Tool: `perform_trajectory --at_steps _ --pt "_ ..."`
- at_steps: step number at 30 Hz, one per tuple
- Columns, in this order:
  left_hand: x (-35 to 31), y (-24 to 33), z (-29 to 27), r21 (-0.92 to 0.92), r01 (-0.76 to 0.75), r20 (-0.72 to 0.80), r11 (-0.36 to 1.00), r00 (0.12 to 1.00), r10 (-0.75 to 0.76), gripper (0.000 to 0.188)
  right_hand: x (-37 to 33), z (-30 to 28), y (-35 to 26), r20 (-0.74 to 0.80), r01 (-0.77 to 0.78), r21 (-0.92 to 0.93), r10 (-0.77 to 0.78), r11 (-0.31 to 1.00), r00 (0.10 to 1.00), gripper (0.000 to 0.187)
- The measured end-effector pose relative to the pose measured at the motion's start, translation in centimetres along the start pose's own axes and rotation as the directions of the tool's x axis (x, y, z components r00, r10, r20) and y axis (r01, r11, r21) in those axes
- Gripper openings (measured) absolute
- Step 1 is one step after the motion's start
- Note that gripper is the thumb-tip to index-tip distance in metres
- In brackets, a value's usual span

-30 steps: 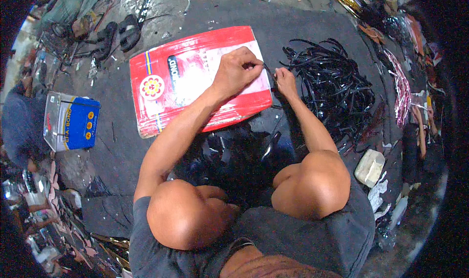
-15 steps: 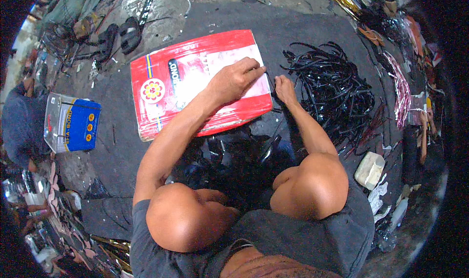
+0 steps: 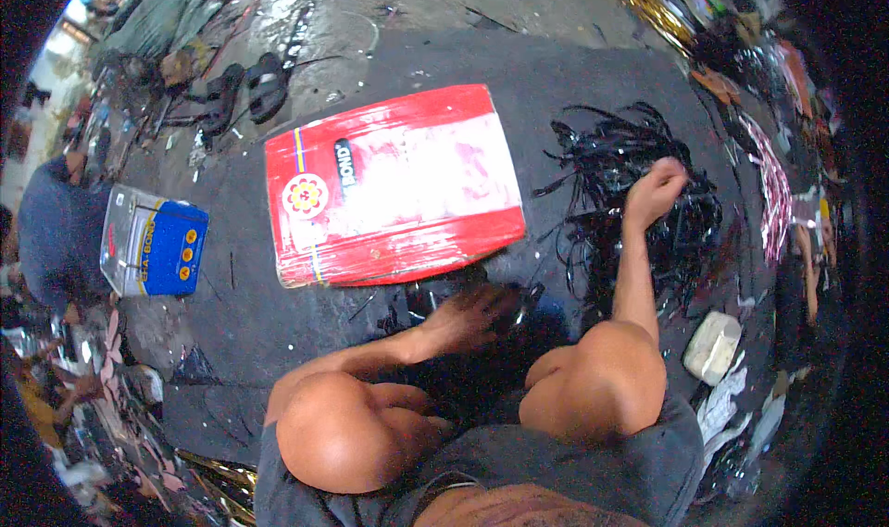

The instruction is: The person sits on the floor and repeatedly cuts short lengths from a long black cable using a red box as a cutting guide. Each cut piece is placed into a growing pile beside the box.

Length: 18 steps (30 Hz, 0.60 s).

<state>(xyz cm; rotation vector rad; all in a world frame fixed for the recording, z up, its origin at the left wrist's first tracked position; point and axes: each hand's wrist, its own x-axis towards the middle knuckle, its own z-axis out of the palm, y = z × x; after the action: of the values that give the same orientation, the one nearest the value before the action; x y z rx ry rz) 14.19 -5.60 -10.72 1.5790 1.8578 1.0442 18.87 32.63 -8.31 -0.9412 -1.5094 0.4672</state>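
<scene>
A red and white flat rectangular tin [image 3: 407, 180], with a flower emblem and shiny clear wrap or tape, lies on the dark mat in front of me. Just below its near edge my left hand [image 3: 468, 319] reaches low over black glossy pieces [image 3: 421, 300]; its fingers look stretched out, though shadow and blur hide the tips. To the right, a tangled pile of thin black shiny strips [image 3: 681, 240] spreads over the mat. Above this pile is my right hand [image 3: 659, 192], fingers curled closed; whatever they hold is hidden.
At left stands a blue and clear box-like tin [image 3: 171, 249] beside a person in dark clothing [image 3: 60, 231]. A whitish block-shaped container [image 3: 713, 348] lies by my right knee. Pink strips [image 3: 773, 194] hang at far right; black sandals [image 3: 267, 87] lie at the upper left.
My left hand has left the tin's right side and come down toward me, below its near edge. My right hand has moved right, from beside the tin to over the black strips.
</scene>
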Motion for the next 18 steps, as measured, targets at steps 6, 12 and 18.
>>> perform_trajectory --at_steps 6,12,18 --pt "-6.7 -3.8 0.5 0.225 0.154 0.177 0.962 0.965 -0.195 0.030 3.5 -2.6 -12.0 0.292 0.157 0.205 -0.213 0.966 0.932 0.011" --pt "0.5 9.8 -13.6 -0.459 0.440 0.229 0.772 0.898 -0.376 0.040 -6.1 -5.4 -20.6 0.904 -0.612 0.296 -0.423 0.734 -0.069 0.028" --pt "-0.9 13.5 -19.6 -0.262 0.236 -0.411 0.936 0.850 -0.329 0.010 -9.5 -4.4 -22.6 0.728 -0.608 0.013 -0.425 0.794 -0.538 0.040"
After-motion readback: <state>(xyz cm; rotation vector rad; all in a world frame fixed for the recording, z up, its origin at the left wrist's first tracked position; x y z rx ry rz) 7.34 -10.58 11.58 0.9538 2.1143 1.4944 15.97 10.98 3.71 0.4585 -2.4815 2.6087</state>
